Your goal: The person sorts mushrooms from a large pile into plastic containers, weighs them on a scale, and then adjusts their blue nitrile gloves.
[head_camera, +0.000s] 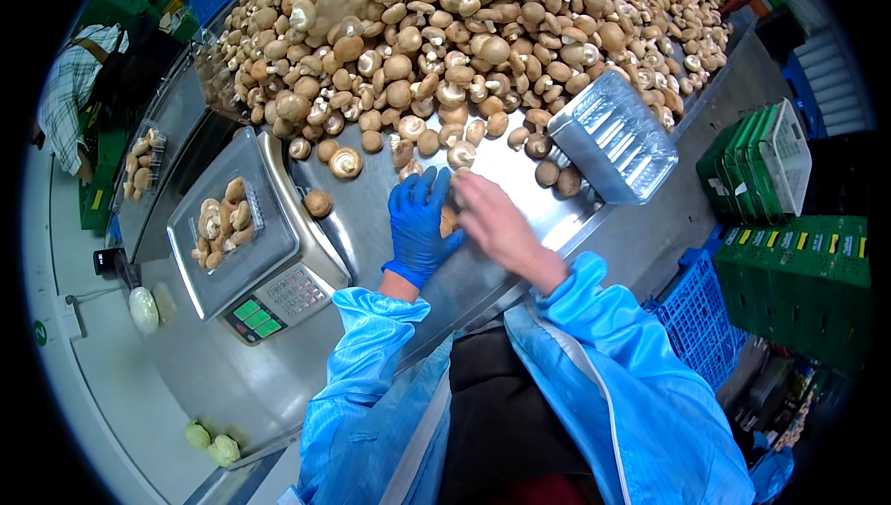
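Note:
My left hand (421, 223), in a blue glove, lies over the steel table (369, 188) at the near edge of a big heap of brown mushrooms (418, 38). My bare right hand (495, 219) is just to its right, slightly blurred, its fingertips near the gloved fingers. A brown mushroom (447, 221) shows between the two hands; whether either hand grips it cannot be told. Left of my hands stands a digital scale (285, 296) with a lit green display. On its pan rests a clear tray of mushrooms (226, 223). A stack of clear plastic trays (616, 136) sits tilted at the right.
Green crates (793, 282) and a blue crate (699, 317) stand at the right. Pale green vegetables (223, 449) lie at the lower left. Another filled tray (143, 164) is beyond the scale. A person in a checked shirt (80, 98) bends at the far left.

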Demonstrator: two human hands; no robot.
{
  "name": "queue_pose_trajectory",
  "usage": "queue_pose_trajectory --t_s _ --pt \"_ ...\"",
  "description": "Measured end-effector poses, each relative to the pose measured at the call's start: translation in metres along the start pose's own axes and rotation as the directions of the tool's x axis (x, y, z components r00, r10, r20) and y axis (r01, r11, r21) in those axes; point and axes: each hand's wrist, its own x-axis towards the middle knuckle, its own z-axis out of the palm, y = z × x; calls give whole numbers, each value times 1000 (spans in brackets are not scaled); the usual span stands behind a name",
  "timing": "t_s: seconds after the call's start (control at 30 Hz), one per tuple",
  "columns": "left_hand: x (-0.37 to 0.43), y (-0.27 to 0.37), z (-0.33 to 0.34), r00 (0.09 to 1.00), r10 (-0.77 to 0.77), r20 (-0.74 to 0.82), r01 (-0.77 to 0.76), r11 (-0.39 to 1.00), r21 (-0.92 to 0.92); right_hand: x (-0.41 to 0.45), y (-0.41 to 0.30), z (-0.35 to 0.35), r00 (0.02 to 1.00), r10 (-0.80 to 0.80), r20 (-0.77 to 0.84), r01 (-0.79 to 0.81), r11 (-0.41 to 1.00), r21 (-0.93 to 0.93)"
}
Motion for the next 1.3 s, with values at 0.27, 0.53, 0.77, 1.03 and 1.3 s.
queue_pose_trajectory --t_s 0.27,0.53,0.77,1.03,1.3 --pt "-11 7 -16 998 -47 34 46 999 24 -5 14 -33 993 105 -61 -109 992 -63" --pt "-48 11 -31 993 -107 58 106 994 14 -12 78 -48 998 68 -15 -64 821 -567" --pt "-68 12 -51 970 -227 -88 206 958 -201 18 -12 -49 992 -83 -95 75 993 -92" --pt "-97 8 -51 966 -228 -122 200 958 -204 12 -52 18 904 -397 157 399 917 25" --pt "-151 -56 -163 699 -412 -584 442 891 -101 1 -42 -4 960 -154 236 179 980 -90"
